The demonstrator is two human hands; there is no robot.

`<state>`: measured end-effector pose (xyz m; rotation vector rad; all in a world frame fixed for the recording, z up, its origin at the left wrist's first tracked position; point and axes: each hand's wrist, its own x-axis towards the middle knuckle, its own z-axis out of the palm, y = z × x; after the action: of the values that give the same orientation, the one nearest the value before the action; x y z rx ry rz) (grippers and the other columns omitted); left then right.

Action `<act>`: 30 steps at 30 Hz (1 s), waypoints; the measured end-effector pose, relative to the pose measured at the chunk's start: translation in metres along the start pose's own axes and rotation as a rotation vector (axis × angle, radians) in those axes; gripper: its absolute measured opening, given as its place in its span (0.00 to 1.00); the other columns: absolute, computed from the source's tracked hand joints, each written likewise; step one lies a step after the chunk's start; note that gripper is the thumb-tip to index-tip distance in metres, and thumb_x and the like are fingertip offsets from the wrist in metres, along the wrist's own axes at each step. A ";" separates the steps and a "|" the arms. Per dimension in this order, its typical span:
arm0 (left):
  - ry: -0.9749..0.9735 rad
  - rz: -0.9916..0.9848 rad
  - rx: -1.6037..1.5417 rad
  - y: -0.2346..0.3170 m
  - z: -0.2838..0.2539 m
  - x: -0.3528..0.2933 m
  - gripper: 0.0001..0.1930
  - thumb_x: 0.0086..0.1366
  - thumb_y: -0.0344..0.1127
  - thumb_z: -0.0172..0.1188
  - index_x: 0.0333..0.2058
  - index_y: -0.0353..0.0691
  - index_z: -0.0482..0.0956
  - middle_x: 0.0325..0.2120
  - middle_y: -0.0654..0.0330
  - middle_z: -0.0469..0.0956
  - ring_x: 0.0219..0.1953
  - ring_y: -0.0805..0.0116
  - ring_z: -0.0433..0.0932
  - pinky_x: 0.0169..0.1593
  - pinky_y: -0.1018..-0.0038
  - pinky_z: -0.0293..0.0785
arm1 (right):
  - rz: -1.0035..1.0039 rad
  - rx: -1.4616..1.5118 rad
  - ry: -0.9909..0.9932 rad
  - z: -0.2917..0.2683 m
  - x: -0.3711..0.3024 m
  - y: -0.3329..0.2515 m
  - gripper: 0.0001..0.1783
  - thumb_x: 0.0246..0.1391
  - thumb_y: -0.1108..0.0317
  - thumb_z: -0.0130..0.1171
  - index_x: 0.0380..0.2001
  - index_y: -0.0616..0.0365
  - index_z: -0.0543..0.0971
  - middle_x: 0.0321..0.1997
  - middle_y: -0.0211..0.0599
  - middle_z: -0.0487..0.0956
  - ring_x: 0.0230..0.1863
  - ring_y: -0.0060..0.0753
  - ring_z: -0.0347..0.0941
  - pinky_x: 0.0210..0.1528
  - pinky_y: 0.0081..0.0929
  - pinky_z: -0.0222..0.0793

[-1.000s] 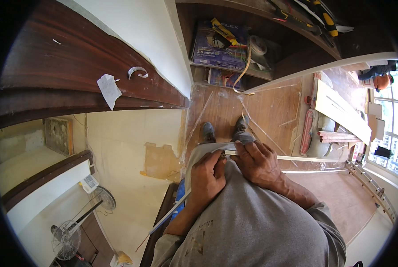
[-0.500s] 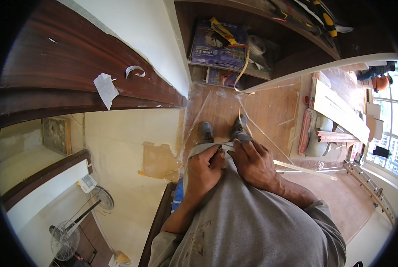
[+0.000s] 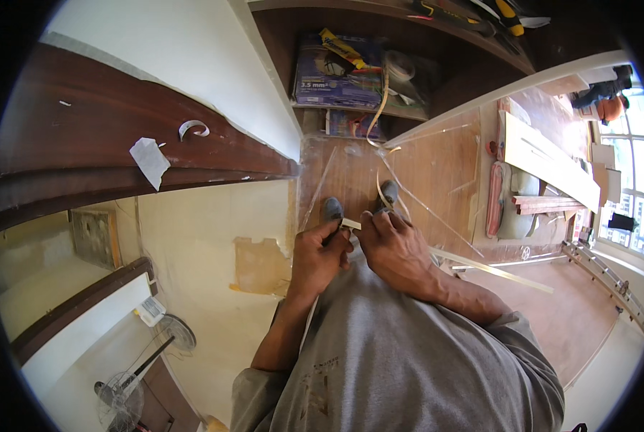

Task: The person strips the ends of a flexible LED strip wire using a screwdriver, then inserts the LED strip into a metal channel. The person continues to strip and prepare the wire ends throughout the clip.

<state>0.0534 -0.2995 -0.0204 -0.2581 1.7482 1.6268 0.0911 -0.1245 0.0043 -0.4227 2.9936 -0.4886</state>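
Note:
In front of my grey shirt, a short length of a pale flat strip (image 3: 351,224) shows between my two hands. My left hand (image 3: 317,261) is closed on its left end, thumb and fingers pinched together; something small and dark shows at its fingertips, too small to name. My right hand (image 3: 395,250) grips the strip from the other side, fingers bent over it. A long pale strip (image 3: 491,270) sticks out to the right behind my right forearm. Whether it is the same piece, I cannot tell, since the hand hides the join.
A thin curling band (image 3: 381,111) hangs from the shelf (image 3: 484,72) to the floor near my shoes (image 3: 332,209). Dark wood (image 3: 84,122) with torn paper (image 3: 150,163) lies left. A white board (image 3: 545,162) and a ladder (image 3: 606,281) are right. A person (image 3: 606,101) is far right.
Both hands have moved slightly left and away from my shirt, and more of the pale strip shows between them. The surroundings have shifted a little with my head.

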 end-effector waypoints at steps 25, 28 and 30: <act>-0.112 -0.175 -0.482 -0.017 -0.012 0.001 0.12 0.74 0.35 0.56 0.44 0.30 0.81 0.26 0.53 0.82 0.15 0.72 0.72 0.16 0.81 0.61 | 0.027 0.139 -0.081 0.007 -0.004 0.006 0.14 0.52 0.73 0.55 0.39 0.73 0.78 0.42 0.54 0.75 0.40 0.51 0.79 0.39 0.44 0.80; -0.106 -0.144 -0.459 -0.018 -0.010 0.000 0.12 0.74 0.35 0.57 0.44 0.29 0.80 0.26 0.53 0.82 0.15 0.72 0.71 0.16 0.81 0.61 | 0.007 0.129 -0.060 0.008 -0.005 0.005 0.14 0.52 0.72 0.55 0.38 0.73 0.78 0.43 0.55 0.75 0.40 0.51 0.78 0.38 0.45 0.80; -0.106 -0.139 -0.466 -0.019 -0.009 0.000 0.12 0.74 0.35 0.56 0.44 0.29 0.80 0.26 0.52 0.81 0.15 0.72 0.71 0.16 0.81 0.61 | 0.006 0.127 -0.073 0.007 -0.006 0.006 0.14 0.52 0.71 0.55 0.38 0.73 0.78 0.43 0.56 0.75 0.41 0.51 0.79 0.38 0.45 0.80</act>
<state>0.0619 -0.3117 -0.0359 -0.4891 1.2265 1.8893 0.0960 -0.1199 -0.0040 -0.4118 2.8734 -0.6435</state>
